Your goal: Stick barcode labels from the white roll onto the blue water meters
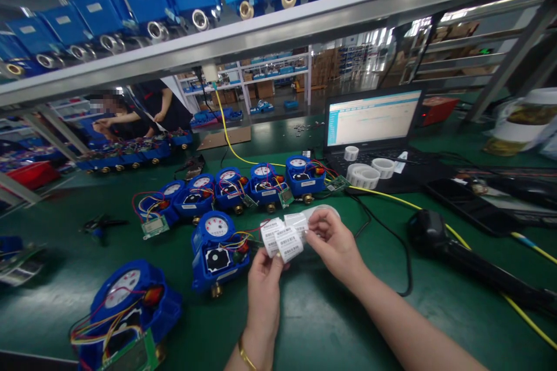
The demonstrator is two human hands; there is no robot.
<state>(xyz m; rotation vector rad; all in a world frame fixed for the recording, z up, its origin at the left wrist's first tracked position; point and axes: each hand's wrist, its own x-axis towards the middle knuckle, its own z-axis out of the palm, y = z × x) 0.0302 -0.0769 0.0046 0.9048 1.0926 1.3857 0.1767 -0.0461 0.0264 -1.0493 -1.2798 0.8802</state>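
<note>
My left hand (264, 281) pinches a strip of white barcode labels (282, 236) from below, just right of an open blue water meter (217, 249) with coloured wires. My right hand (333, 240) pinches the far end of the same strip, where it runs off a small label roll (324, 210) half hidden behind the fingers. Both hands hover above the green table (331, 313). A row of several blue meters (243, 185) with loose circuit boards stands just beyond the labels.
An open laptop (374, 122) with white label rolls (365, 174) stands at back right. A black handheld scanner (444, 243) and yellow cable (522, 243) lie to the right. Another blue meter (126, 313) sits near left. A co-worker (130, 113) works at far left. A shelf of blue meters (130, 6) hangs overhead.
</note>
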